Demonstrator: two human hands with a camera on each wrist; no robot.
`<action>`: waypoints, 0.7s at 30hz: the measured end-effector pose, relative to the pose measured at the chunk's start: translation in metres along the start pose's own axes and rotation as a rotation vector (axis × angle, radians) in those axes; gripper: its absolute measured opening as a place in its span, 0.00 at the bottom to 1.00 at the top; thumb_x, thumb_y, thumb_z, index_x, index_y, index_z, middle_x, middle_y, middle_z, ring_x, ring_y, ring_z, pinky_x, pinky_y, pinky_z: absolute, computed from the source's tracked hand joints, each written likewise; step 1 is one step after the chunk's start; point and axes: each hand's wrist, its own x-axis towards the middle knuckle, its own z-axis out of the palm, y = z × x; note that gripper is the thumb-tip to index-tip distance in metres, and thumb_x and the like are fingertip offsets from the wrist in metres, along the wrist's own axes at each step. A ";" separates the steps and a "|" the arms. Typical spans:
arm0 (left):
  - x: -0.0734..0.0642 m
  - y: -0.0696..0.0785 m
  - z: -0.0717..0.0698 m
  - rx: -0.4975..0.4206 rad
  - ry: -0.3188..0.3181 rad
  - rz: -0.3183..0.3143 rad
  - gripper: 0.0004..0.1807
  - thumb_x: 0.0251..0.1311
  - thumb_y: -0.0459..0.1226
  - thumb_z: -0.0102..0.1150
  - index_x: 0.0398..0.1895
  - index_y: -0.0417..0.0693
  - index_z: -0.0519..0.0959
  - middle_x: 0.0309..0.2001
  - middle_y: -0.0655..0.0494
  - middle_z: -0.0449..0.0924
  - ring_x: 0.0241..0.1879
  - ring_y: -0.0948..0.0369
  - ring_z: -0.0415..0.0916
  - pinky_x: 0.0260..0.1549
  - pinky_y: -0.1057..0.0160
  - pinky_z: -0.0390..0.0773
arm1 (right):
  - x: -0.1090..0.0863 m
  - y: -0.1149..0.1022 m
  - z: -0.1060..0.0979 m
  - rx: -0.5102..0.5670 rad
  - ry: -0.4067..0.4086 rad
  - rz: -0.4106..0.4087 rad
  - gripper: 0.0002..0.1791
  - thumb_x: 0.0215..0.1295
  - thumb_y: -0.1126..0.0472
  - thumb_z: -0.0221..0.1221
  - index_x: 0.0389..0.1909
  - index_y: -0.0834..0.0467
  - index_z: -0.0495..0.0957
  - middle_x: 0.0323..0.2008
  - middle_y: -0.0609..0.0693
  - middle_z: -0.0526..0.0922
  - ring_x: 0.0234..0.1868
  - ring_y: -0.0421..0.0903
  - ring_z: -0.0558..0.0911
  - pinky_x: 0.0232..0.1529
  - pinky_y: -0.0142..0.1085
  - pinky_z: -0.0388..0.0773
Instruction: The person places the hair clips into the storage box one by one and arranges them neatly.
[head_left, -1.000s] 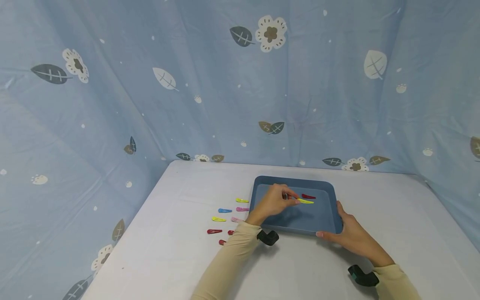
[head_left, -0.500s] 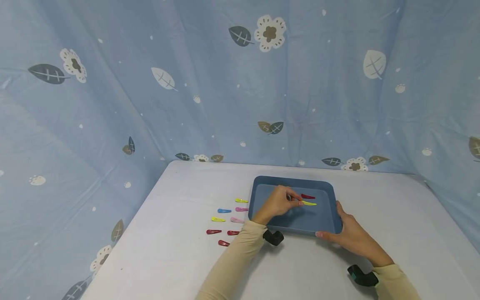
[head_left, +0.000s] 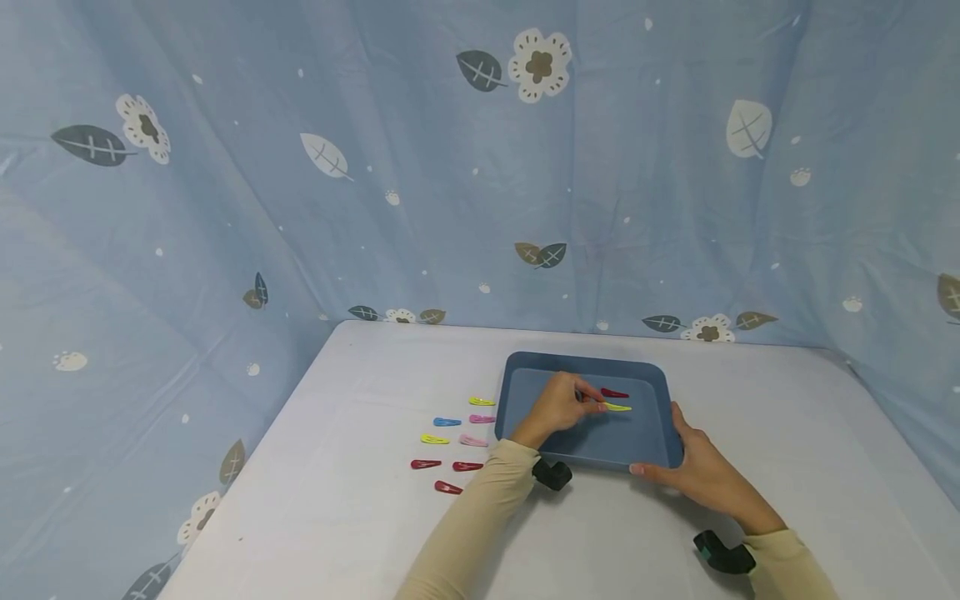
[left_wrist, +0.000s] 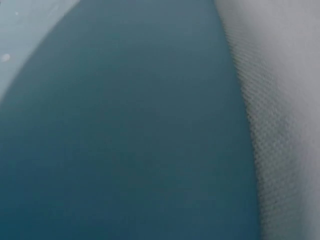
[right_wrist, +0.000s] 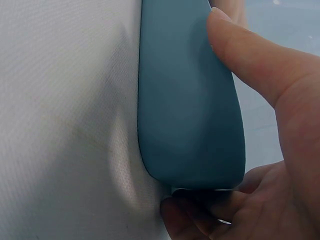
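My left hand (head_left: 558,407) reaches over the blue tray (head_left: 525,383) in the head view. Thumb and fingertips pinch a yellow snap hair clip (head_left: 618,407), low over the tray floor; whether it touches the floor cannot be told. Just behind it a red hair clip (head_left: 615,392) lies in the tray. At the tray's front right corner my right hand (head_left: 701,471) grips the wall. The right wrist view shows the thumb (right_wrist: 260,57) on the tray's wall (right_wrist: 190,110) and fingers bent around its end. Only the tray's blurred side (left_wrist: 135,125) fills most of the left wrist view.
Left of the tray, several hair clips lie on the white table (head_left: 337,517): a blue clip (head_left: 447,422), a front yellow clip (head_left: 435,439), a pink clip (head_left: 473,441), a red clip (head_left: 448,487) and others. A patterned blue curtain (head_left: 420,167) hangs behind.
The left hand has moved slightly right and lower with the yellow hair clip, uncovering more of the red clips on the table. My right hand and the tray stay put.
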 end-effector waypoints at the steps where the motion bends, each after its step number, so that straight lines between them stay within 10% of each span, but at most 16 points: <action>1: 0.000 0.000 0.001 0.001 0.001 -0.005 0.06 0.60 0.37 0.74 0.36 0.44 0.92 0.31 0.53 0.87 0.20 0.70 0.67 0.20 0.72 0.65 | 0.000 0.000 0.000 -0.004 -0.001 0.004 0.73 0.60 0.37 0.70 0.77 0.78 0.30 0.74 0.84 0.49 0.74 0.80 0.58 0.64 0.70 0.68; 21: 0.003 0.003 0.004 0.081 0.011 -0.044 0.05 0.59 0.37 0.75 0.36 0.47 0.93 0.39 0.52 0.91 0.26 0.72 0.67 0.26 0.74 0.65 | 0.000 0.002 0.003 0.001 0.020 -0.016 0.73 0.59 0.38 0.71 0.77 0.79 0.31 0.74 0.84 0.51 0.73 0.79 0.61 0.64 0.67 0.70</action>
